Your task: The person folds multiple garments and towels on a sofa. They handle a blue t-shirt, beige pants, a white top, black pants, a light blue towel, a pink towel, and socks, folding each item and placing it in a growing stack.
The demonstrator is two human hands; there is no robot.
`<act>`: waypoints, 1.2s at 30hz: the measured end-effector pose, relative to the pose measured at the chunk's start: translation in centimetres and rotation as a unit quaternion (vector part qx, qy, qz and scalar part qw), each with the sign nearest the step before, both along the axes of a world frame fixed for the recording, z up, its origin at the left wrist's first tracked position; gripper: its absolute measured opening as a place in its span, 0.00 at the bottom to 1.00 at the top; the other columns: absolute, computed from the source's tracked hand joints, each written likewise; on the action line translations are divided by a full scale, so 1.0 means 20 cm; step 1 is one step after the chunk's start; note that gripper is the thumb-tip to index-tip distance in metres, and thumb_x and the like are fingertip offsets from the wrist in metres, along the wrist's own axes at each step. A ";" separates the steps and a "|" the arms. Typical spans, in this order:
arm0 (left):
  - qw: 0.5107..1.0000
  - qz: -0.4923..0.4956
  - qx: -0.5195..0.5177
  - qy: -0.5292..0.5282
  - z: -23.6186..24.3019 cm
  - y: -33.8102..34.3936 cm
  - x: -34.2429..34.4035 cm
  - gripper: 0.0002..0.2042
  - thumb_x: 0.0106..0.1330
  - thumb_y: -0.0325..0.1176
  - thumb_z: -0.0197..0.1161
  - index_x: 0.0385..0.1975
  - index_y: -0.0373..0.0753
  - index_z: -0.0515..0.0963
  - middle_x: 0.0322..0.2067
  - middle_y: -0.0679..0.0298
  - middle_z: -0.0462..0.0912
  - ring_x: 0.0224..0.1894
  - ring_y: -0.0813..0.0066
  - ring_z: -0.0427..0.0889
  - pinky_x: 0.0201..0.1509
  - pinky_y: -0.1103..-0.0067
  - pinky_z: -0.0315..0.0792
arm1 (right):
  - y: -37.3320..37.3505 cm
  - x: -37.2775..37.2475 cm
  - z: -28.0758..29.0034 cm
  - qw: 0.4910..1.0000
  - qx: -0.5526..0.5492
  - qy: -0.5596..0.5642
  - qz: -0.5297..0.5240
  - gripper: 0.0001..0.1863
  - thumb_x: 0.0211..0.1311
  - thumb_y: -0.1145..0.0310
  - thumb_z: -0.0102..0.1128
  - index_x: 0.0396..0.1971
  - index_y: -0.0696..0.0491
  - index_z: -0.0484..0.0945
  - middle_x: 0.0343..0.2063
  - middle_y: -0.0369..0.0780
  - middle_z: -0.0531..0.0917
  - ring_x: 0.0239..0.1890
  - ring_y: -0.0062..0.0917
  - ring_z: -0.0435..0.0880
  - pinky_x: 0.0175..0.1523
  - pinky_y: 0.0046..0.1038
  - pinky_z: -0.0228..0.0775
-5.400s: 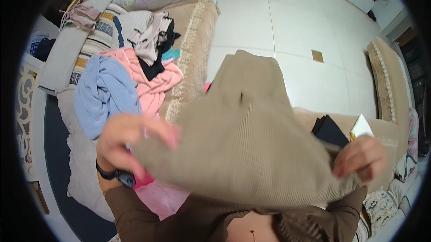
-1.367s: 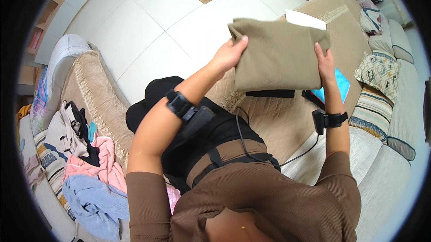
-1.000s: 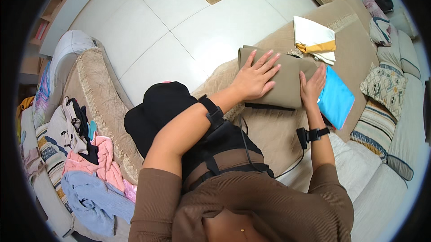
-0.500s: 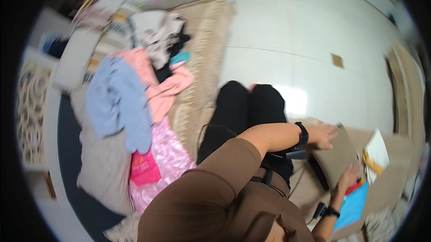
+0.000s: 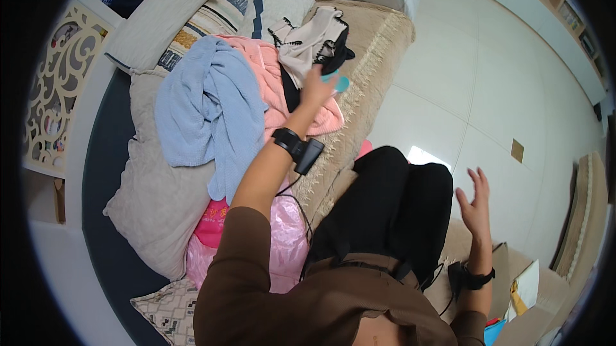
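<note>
My left hand point(image 5: 317, 91) is at the pile of clothes on the sofa, over the edge of a cream-and-black garment point(image 5: 308, 41) and beside a small teal item point(image 5: 342, 85). Its fingers are blurred and partly hidden, so whether they grip anything is unclear. Under and beside that hand lies a pink towel-like cloth point(image 5: 260, 63), with a light blue one point(image 5: 208, 108) to its left. My right hand point(image 5: 475, 208) is raised above the sofa seat near my knee, open, fingers apart and holding nothing.
Shiny pink fabric point(image 5: 289, 227) and a bright pink bag point(image 5: 210, 224) lie by my left arm. Grey cushions point(image 5: 154, 185) line the sofa back. At lower right are a brown folder-like panel point(image 5: 502, 275), white paper point(image 5: 526, 288) and a blue item point(image 5: 494, 332).
My left hand has swung from the brown panel at right to the clothes pile at left. My right hand has let go of the panel and risen, open. The view has turned.
</note>
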State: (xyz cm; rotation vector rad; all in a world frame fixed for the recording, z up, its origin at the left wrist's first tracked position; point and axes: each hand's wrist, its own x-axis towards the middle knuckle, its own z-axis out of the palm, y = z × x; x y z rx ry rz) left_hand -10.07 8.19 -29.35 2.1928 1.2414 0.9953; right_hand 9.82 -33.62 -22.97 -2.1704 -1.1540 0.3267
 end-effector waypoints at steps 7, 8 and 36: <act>0.951 0.234 -0.176 0.099 -0.10 0.75 -0.25 0.32 0.45 0.53 0.61 0.38 0.25 0.71 0.38 0.40 0.74 0.43 0.48 0.74 0.46 0.67 0.68 | 0.46 0.02 0.04 0.994 -0.053 0.000 0.095 0.24 0.50 0.68 0.56 0.50 0.55 0.65 0.56 0.48 0.58 0.60 0.42 0.52 0.61 0.38 0.49; 0.948 0.231 -0.188 0.110 -0.11 0.80 -0.24 0.32 0.44 0.53 0.61 0.37 0.24 0.72 0.37 0.40 0.74 0.42 0.48 0.74 0.46 0.67 0.68 | 0.48 0.04 0.03 0.994 -0.051 0.005 0.100 0.24 0.50 0.68 0.56 0.49 0.55 0.65 0.56 0.49 0.58 0.60 0.42 0.53 0.60 0.37 0.50; 0.741 -0.320 -0.428 -0.407 1.38 -0.58 0.42 0.08 0.63 0.29 0.47 0.39 0.34 0.68 0.36 0.62 0.72 0.37 0.72 0.73 0.47 0.74 0.68 | 0.84 -0.10 0.89 0.958 0.199 -0.015 0.204 0.33 0.43 0.58 0.61 0.47 0.62 0.63 0.32 0.53 0.77 0.35 0.42 0.78 0.39 0.33 0.69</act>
